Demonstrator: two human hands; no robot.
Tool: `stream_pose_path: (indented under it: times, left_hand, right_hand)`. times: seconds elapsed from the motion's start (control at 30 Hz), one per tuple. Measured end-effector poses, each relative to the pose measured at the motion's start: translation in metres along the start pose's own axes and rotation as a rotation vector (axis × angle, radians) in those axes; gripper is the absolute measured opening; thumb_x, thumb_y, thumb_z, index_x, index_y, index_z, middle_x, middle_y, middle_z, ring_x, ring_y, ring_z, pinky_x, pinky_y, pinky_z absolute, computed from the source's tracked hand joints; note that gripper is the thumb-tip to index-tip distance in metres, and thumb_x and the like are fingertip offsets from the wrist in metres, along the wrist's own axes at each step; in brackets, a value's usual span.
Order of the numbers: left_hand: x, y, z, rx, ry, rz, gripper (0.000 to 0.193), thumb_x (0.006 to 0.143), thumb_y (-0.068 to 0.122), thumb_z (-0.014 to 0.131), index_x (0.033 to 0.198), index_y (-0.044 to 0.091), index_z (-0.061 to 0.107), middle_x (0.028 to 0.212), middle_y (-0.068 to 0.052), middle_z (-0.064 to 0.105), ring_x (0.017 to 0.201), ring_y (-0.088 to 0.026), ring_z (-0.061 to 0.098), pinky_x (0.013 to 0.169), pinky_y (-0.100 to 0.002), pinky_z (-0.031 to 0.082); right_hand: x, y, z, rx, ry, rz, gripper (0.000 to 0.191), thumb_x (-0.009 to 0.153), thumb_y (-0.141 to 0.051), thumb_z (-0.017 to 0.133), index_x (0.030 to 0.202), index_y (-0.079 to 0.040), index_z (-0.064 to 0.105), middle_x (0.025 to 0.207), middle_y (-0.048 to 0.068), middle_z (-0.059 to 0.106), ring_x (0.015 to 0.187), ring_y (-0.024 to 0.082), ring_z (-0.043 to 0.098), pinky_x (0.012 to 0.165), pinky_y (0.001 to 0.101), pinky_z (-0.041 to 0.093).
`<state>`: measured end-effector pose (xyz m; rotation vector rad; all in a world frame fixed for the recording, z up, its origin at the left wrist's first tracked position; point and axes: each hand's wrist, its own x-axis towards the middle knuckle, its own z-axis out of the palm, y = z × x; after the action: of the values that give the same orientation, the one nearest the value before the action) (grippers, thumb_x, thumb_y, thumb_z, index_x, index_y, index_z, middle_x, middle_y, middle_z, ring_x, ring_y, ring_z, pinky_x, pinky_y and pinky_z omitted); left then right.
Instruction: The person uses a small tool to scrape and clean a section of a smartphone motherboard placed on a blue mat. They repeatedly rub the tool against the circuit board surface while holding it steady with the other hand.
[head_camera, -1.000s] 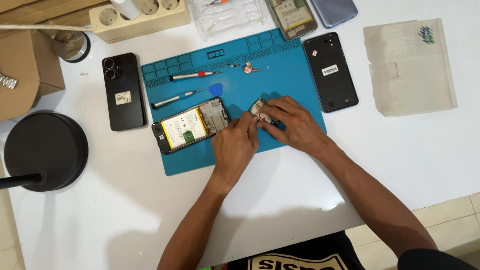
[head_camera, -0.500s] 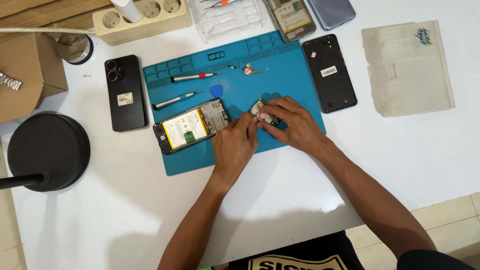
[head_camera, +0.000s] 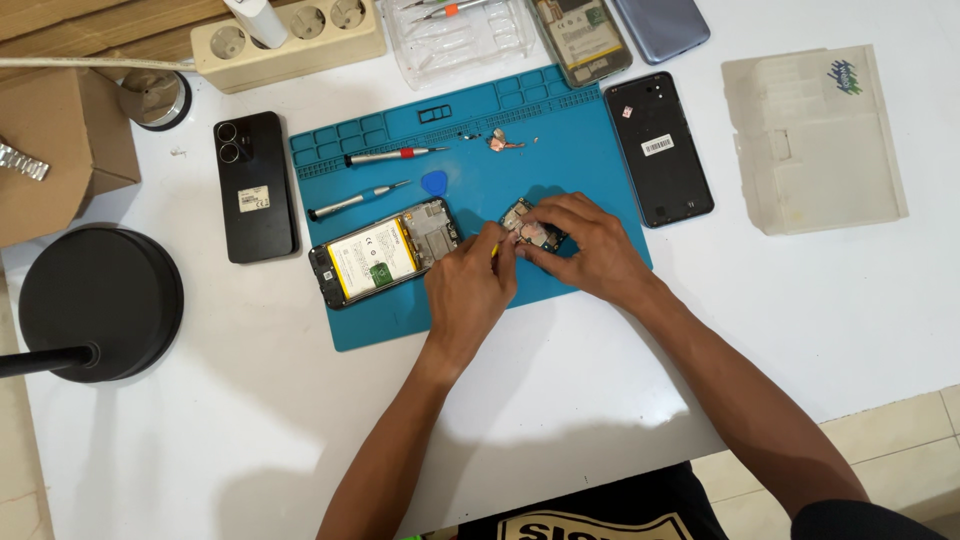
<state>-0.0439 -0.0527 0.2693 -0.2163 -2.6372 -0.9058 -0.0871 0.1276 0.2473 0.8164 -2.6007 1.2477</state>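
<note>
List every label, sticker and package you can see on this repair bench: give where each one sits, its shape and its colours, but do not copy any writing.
Sticker: on the black phone left of the blue mat, small white rectangle.
Barcode sticker: on the black phone back at the mat's right edge, white strip, tilted.
Battery label: in the opened phone on the mat, white and yellow with a green patch.
Clear plastic package: far right on the table, flat, milky, colourful corner mark.

Black lamp base (head_camera: 100, 300), power strip (head_camera: 290, 40)
</note>
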Motion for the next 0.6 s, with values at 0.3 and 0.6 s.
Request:
stream_pose_path:
  times: [0.3,0.6]
  left_hand:
    - [-0.0001,0.005,-0.0065,0.076,-0.053,-0.058,0.015,0.096,0.018,0.069,0.087,0.008,0.065,0.061,-0.007,0.068,0.045,-0.026,0.064,0.039,-0.041,0.046]
    - [0.0025,0.0064,-0.0058,0.134,-0.081,-0.038,0.012,0.095,0.017,0.069,0.089,0.007,0.068,0.059,-0.008,0.066,0.041,-0.026,0.062,0.036,-0.041,0.044]
  right_hand:
    - [-0.0012,-0.0022,0.0018,-0.01,0.003,-0.008,0.041,0.08,-0.021,0.089,0.112,-0.003,0.073,0.114,0.01,0.07,0.109,0.027,0.067,0.09,0.0376,0.059]
    - [-0.0038,-0.0064,0.0003,-0.008,-0.009,-0.035,0.038,0.082,-0.017,0.087,0.114,-0.002,0.073,0.115,0.01,0.069,0.103,0.026,0.066,0.086,0.0363,0.059]
